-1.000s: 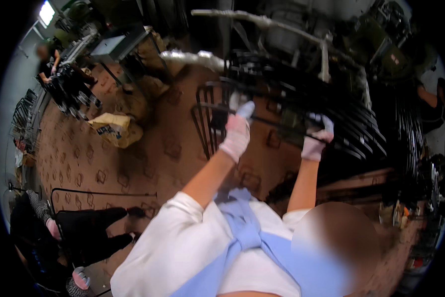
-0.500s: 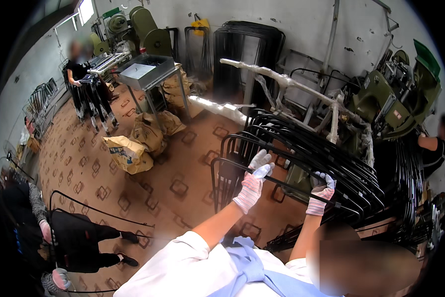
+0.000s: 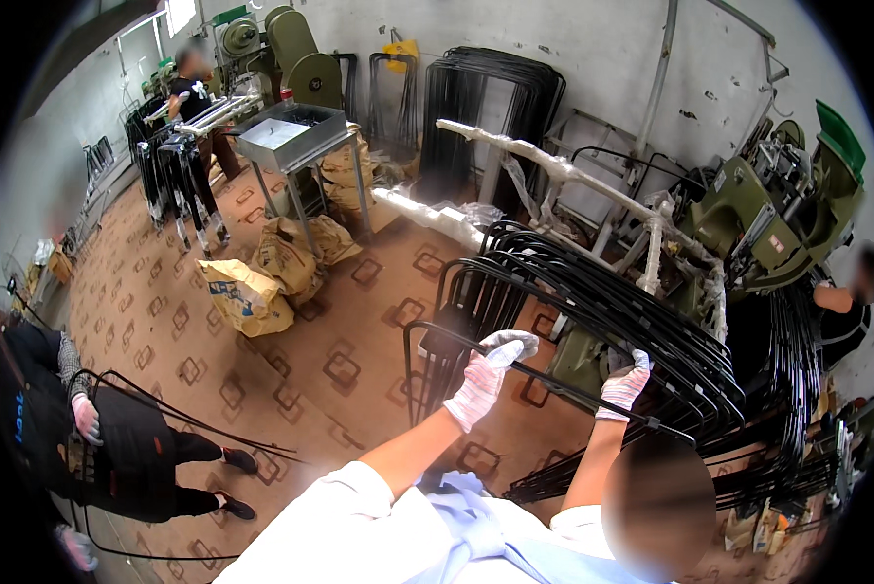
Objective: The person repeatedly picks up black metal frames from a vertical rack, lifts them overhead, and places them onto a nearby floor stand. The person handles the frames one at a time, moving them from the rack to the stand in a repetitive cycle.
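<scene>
Both my hands wear pale gloves with pink-striped cuffs. Closed round the near bar of a black bent-tube frame [image 3: 439, 328], my left hand [image 3: 491, 375] grips it close to its rounded left corner. Farther right along the same frame is my right hand [image 3: 626, 385], its fingers curled and partly hidden against the stack behind. That stack of similar black tube frames [image 3: 602, 302] leans in a dense row just beyond my hands. Olive-green machine parts [image 3: 578, 360] show under the bars between my hands.
Wrapped white rails [image 3: 554, 161] run behind the stack, near green machines [image 3: 763, 209]. Paper sacks [image 3: 247, 297] lie by a metal table [image 3: 286, 136]. At left, a gloved co-worker [image 3: 116, 457] holds black tubes; another person [image 3: 192, 102] stands far back, and one [image 3: 836, 302] at right.
The frame in my hands has shifted slightly toward me and to the left, with both hands following. The left co-worker's tubes have moved, and the far person has shifted right.
</scene>
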Tool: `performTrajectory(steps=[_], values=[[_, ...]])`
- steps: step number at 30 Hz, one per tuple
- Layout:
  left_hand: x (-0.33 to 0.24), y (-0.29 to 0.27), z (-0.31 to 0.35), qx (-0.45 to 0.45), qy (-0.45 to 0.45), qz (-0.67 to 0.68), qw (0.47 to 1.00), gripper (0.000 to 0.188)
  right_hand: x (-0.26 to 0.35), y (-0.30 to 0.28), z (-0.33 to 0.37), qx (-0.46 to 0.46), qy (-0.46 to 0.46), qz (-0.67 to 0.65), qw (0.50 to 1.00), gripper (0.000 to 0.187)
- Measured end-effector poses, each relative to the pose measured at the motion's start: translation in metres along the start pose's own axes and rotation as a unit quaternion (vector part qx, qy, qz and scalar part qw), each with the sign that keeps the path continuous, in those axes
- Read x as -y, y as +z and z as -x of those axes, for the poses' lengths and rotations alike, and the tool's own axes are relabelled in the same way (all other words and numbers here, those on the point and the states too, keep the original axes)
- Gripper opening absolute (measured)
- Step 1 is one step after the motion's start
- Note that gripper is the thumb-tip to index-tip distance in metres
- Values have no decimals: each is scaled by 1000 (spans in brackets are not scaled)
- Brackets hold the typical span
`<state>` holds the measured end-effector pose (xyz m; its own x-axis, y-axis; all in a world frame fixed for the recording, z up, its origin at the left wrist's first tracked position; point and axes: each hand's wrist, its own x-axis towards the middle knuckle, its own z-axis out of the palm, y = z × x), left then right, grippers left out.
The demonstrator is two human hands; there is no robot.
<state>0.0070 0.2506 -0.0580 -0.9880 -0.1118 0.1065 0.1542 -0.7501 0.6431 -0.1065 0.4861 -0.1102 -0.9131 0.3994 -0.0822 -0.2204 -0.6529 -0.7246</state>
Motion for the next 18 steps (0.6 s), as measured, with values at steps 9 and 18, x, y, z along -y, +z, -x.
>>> performTrajectory(steps=[9,18], values=[[-9,3,5,12,9,-47,999,16,8,11,13,135,35,-30,990,35],[-3,-12,12,54,18,-37,998,17,-5,2,15,158,-9,-92,983,41]])
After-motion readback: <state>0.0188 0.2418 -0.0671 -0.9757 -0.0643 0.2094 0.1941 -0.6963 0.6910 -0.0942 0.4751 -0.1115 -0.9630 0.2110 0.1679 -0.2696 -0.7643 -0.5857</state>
